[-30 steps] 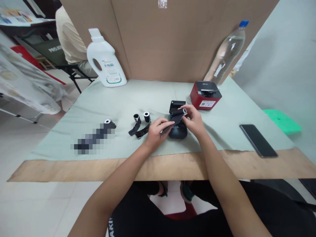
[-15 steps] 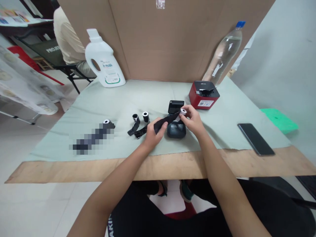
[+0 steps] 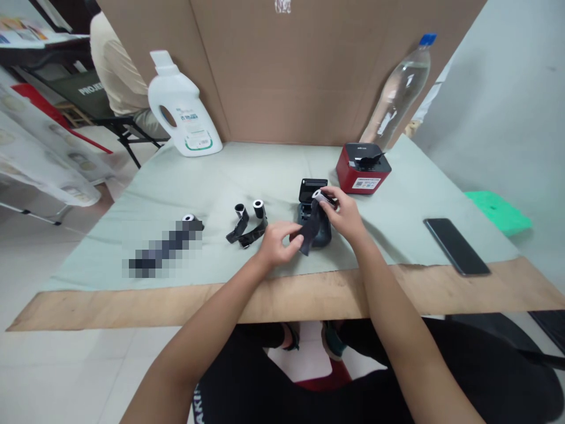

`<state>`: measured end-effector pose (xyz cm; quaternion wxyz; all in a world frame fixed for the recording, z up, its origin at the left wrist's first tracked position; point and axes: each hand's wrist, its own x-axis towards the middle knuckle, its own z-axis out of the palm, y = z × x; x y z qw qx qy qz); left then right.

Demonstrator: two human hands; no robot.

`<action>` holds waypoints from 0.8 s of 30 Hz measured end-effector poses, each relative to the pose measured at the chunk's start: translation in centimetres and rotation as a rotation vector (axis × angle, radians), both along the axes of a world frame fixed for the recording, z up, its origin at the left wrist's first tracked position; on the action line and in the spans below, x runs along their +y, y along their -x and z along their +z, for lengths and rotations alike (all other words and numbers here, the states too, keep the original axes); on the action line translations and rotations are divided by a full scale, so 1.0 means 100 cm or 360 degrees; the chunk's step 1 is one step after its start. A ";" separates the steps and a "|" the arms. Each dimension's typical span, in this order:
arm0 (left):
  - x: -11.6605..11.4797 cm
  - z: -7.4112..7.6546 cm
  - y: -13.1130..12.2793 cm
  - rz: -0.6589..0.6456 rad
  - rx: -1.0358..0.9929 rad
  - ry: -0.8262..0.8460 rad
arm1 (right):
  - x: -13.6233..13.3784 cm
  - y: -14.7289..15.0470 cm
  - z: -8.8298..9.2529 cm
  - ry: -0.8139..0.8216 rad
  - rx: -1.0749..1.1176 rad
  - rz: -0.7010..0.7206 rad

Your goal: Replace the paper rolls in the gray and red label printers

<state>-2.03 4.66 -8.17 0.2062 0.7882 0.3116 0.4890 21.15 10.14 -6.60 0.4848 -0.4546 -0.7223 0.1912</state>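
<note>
My right hand is closed around a small roll with a white, hollow end, held above a small dark device whose lid stands raised. From this roll a black strip hangs down in front of the device, covering part of it. The fingers of my left hand are pinched at the strip's left edge, near its lower end. Left of that hand stand two more small rolls, each with a dark strip trailing onto the cloth.
Farther left lies another roll beside a pixelated patch. A red and black box stands behind my right hand, with a clear bottle behind it. A white jug leans against cardboard. A phone lies right.
The roll in my right hand has moved slightly left and turned. Its black strip, earlier stretched toward the left, now hangs down. My left hand has shifted toward the strip's lower end.
</note>
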 end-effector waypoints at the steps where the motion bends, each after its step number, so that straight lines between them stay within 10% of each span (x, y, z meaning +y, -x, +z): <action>1: 0.000 0.000 0.001 -0.0138 0.0015 -0.0041 | 0.001 0.000 0.000 -0.0016 -0.0034 0.0025; 9: -0.006 0.009 -0.002 -0.0487 0.0445 0.0041 | 0.001 0.005 -0.001 0.0002 -0.0303 0.0184; 24: -0.003 0.009 0.001 0.0234 -0.0183 -0.0076 | 0.013 0.013 -0.011 0.0256 -0.0458 0.0119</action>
